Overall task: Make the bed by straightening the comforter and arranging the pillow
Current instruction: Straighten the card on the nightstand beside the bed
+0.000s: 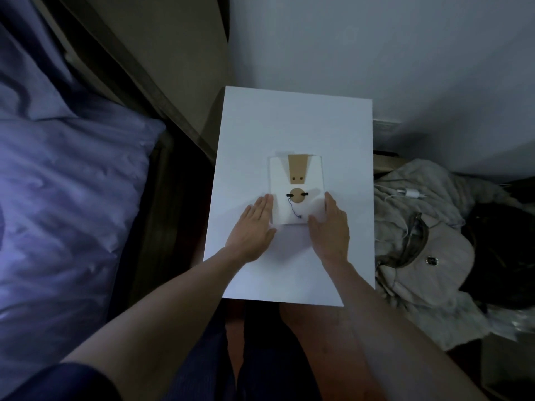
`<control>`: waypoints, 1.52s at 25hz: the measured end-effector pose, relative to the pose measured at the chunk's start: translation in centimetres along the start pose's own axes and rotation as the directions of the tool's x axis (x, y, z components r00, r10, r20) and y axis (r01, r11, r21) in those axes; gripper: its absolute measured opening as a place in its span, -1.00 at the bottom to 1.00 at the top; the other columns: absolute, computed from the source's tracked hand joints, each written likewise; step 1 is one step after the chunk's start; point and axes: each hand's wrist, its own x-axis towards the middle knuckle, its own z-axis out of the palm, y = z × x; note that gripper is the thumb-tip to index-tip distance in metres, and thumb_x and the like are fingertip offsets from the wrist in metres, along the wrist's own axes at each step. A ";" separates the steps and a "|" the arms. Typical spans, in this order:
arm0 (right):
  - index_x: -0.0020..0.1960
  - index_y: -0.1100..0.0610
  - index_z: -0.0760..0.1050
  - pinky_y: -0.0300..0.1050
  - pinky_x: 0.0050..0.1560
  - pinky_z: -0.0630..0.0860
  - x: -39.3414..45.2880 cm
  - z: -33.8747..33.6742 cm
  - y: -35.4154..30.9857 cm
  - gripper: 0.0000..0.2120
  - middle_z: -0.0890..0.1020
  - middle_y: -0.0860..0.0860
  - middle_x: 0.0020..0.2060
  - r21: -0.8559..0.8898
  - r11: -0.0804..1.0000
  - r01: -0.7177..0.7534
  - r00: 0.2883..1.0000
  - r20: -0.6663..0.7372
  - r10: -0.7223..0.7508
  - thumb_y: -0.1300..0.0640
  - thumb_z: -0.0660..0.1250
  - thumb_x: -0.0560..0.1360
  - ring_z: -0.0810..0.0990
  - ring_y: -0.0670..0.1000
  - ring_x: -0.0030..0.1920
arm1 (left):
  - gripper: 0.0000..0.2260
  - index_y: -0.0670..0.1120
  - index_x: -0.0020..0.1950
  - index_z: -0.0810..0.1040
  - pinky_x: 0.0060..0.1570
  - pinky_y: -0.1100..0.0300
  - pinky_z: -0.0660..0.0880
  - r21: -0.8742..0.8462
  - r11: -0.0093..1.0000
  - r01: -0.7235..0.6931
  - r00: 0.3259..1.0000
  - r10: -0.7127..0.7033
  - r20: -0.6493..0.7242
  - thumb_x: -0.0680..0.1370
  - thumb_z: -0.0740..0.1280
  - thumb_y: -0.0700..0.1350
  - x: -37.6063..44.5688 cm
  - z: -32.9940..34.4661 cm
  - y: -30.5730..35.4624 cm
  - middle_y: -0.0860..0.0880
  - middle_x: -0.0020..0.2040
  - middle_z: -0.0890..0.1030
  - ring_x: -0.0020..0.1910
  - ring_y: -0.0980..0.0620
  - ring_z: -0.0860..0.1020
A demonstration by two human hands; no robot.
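A purple-blue pillow (72, 180) lies on the bed at the left, with more rumpled purple bedding (26, 68) behind it. In front of me stands a white bedside table (289, 125). A small white envelope-like packet (295, 186) with a brown flap and a string-tie disc rests on it. My left hand (252, 227) lies flat on the tabletop, fingers together, touching the packet's left edge. My right hand (330, 227) lies flat along the packet's right edge, thumb on its lower corner. Neither hand grips anything.
A dark wooden bed frame and headboard (162, 91) run between bed and table. To the right lies a heap of beige clothing with a beige bag (428, 256), a white charger and cable (405, 193), and a dark item (503, 250). White walls stand behind.
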 end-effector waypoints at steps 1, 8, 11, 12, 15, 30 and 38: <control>0.51 0.13 0.20 -0.01 0.22 0.42 -0.6 0.5 0.0 -0.42 0.47 0.09 0.33 0.053 0.999 -0.004 1.000 -0.014 0.005 0.15 0.29 0.53 0.39 0.14 0.33 | -0.39 -0.15 0.57 -0.20 0.53 0.14 -0.15 -0.076 0.997 0.025 1.000 -0.026 -0.008 0.64 0.07 -0.06 -0.4 0.4 0.6 -0.09 0.60 -0.09 0.58 0.02 -0.11; 0.34 0.08 0.36 -0.40 0.02 0.39 -2.1 0.6 -1.3 -0.58 0.53 -0.08 0.10 0.548 0.833 -0.081 0.988 -0.063 0.138 0.32 0.24 0.51 0.54 -0.01 0.18 | -0.43 -0.02 0.59 -0.01 0.39 0.27 0.15 -0.707 0.697 0.115 0.969 -0.234 -0.074 0.62 0.14 -0.18 -1.7 -1.9 2.5 0.02 0.56 0.17 0.52 0.03 0.19; 0.29 0.10 0.42 -0.38 0.13 0.42 -2.3 -0.3 -2.6 -0.66 0.55 -0.12 0.11 0.646 0.763 -0.008 0.986 -0.123 0.115 0.30 0.24 0.54 0.54 -0.08 0.18 | -0.51 0.04 0.57 0.10 0.35 0.32 0.14 -0.845 0.529 0.074 0.952 -0.291 -0.098 0.64 0.13 -0.10 -2.2 -4.3 3.1 0.11 0.55 0.20 0.51 0.12 0.18; 0.28 0.10 0.43 -0.33 0.17 0.45 -2.3 -0.7 -3.2 -0.70 0.56 -0.12 0.11 0.680 0.733 0.001 0.983 -0.134 0.123 0.27 0.24 0.56 0.54 -0.11 0.17 | -0.53 0.05 0.56 0.13 0.35 0.32 0.14 -0.870 0.490 0.054 0.946 -0.305 -0.113 0.64 0.12 -0.08 -2.2 -5.2 3.4 0.12 0.54 0.21 0.51 0.14 0.19; 0.25 0.17 0.48 -0.37 0.13 0.48 -1.5 -1.7 -4.9 -0.76 0.59 -0.16 0.05 0.739 0.671 0.059 0.973 -0.192 0.126 0.22 0.23 0.59 0.55 -0.25 0.10 | -0.54 0.04 0.55 0.17 0.45 0.25 0.13 -0.908 0.420 -0.005 0.935 -0.321 -0.153 0.64 0.08 -0.14 -2.0 -7.3 4.1 0.13 0.54 0.22 0.52 0.15 0.18; 0.42 0.13 0.42 -0.22 0.26 0.44 3.8 -3.4 -9.4 -0.57 0.58 0.05 0.26 0.586 0.803 0.108 0.985 -0.174 -0.005 0.35 0.11 0.59 0.56 -0.02 0.21 | -0.48 0.11 0.55 0.14 0.43 0.19 0.16 -0.871 0.487 -0.065 0.935 -0.276 -0.224 0.58 0.10 -0.09 1.3 -10.7 2.6 0.13 0.54 0.22 0.51 0.11 0.18; 0.46 0.09 0.36 -0.13 0.31 0.44 4.5 -1.7 -8.5 -0.44 0.58 0.03 0.27 0.535 0.845 0.020 0.998 -0.062 0.015 0.42 0.07 0.52 0.54 0.01 0.28 | -0.44 0.24 0.55 -0.07 0.47 0.06 0.14 -0.842 0.526 0.118 0.961 -0.275 -0.037 0.63 0.10 -0.05 3.1 -9.8 1.5 0.09 0.55 0.21 0.52 0.00 0.21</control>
